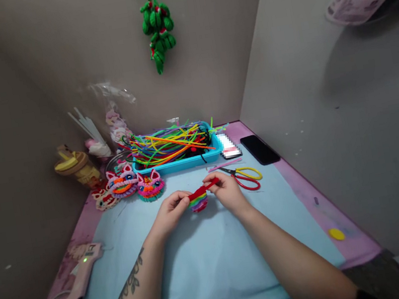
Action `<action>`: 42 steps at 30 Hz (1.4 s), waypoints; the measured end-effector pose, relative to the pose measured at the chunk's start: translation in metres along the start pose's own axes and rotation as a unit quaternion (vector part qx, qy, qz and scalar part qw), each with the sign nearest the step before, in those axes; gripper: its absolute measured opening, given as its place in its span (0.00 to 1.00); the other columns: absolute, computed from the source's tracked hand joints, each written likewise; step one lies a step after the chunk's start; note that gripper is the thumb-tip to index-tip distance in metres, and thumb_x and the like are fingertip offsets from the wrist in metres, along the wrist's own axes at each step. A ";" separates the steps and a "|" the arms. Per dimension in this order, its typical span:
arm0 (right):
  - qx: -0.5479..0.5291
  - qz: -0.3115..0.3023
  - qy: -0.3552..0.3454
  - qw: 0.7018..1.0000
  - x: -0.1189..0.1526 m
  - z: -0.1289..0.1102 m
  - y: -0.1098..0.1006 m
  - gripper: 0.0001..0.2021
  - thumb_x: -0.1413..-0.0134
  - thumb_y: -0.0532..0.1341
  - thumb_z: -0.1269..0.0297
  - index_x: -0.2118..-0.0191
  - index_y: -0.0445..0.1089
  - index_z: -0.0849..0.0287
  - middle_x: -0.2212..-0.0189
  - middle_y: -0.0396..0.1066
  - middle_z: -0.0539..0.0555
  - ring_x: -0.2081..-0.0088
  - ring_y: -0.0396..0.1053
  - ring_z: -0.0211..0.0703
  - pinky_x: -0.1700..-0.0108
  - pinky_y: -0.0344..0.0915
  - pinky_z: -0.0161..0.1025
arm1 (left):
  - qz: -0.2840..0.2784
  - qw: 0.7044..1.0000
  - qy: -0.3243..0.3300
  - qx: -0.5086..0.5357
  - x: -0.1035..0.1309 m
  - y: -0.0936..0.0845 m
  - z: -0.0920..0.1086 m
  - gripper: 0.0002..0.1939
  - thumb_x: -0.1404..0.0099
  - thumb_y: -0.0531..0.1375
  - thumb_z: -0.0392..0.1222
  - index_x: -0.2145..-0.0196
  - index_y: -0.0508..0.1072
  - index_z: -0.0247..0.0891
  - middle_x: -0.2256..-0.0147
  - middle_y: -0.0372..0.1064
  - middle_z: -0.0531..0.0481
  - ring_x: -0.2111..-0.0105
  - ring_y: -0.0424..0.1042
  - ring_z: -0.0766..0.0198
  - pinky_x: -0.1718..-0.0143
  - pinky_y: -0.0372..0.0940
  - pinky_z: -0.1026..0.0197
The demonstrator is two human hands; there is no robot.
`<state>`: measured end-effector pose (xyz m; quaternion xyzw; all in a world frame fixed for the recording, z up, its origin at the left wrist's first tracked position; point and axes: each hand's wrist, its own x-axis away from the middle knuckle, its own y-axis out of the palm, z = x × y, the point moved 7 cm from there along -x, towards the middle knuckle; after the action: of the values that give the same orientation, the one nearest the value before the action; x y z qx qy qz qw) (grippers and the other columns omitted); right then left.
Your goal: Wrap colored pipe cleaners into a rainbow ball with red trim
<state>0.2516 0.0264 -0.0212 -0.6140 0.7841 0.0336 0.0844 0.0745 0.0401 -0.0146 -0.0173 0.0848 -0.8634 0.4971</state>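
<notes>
A small rainbow-striped piece of fuzzy pipe cleaners [198,203] is held above the blue cloth. My left hand [172,210] pinches its left edge between thumb and fingers. From the top of the piece a red pipe cleaner [211,184] runs to the right, and my right hand [227,194] has closed its fingertips on that strand. Scissors [247,177] with one yellow and one red handle lie just beyond my right hand. Left of the hands sit colourful lion-head figures [151,185] with pink ears.
Behind the hands, a blue tray [177,164] is heaped with pipe cleaners in many colours. A dark phone [260,149] lies at the back right. A pink corded tool with a green light [85,270] rests at the left. Grey walls enclose the table; a green bundle [157,24] hangs ahead.
</notes>
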 end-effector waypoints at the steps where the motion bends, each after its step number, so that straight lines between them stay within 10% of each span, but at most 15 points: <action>1: -0.003 0.003 0.010 1.000 0.000 0.001 0.000 0.06 0.56 0.60 0.65 0.69 0.72 0.58 0.74 0.71 0.51 0.71 0.67 0.42 0.67 0.63 0.37 | 0.005 1.000 -0.001 0.000 0.000 -0.001 0.000 0.16 0.40 0.59 0.52 0.68 0.73 0.35 0.64 0.73 0.45 0.63 0.69 0.60 0.58 0.62 0.60; 14: -0.075 0.041 0.070 0.994 0.006 0.016 0.008 0.07 0.59 0.61 0.64 0.70 0.72 0.59 0.78 0.68 0.49 0.77 0.64 0.39 0.74 0.61 0.35 | 0.052 0.997 -0.016 -0.054 -0.002 -0.004 0.003 0.18 0.40 0.57 0.55 0.69 0.71 0.36 0.70 0.70 0.49 0.68 0.66 0.62 0.64 0.61 0.61; 25: 0.071 0.119 -0.004 0.990 0.011 -0.012 -0.011 0.08 0.53 0.58 0.64 0.67 0.71 0.59 0.73 0.72 0.53 0.70 0.68 0.44 0.65 0.65 0.40 | 0.062 0.996 -0.016 -0.067 -0.002 -0.005 0.002 0.16 0.40 0.57 0.53 0.71 0.70 0.36 0.74 0.65 0.52 0.73 0.62 0.65 0.69 0.57 0.64; 42: -0.046 -0.007 0.050 0.998 0.003 0.001 0.007 0.05 0.61 0.64 0.65 0.74 0.70 0.58 0.78 0.70 0.49 0.75 0.67 0.40 0.71 0.64 0.37 | 0.047 0.996 -0.018 -0.069 -0.001 -0.005 0.005 0.17 0.40 0.56 0.55 0.70 0.70 0.36 0.73 0.65 0.51 0.71 0.62 0.64 0.68 0.58 0.63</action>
<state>0.2438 0.0259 -0.0228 -0.6236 0.7806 0.0381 0.0169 0.0709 0.0429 -0.0090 -0.0630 0.1354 -0.8305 0.5366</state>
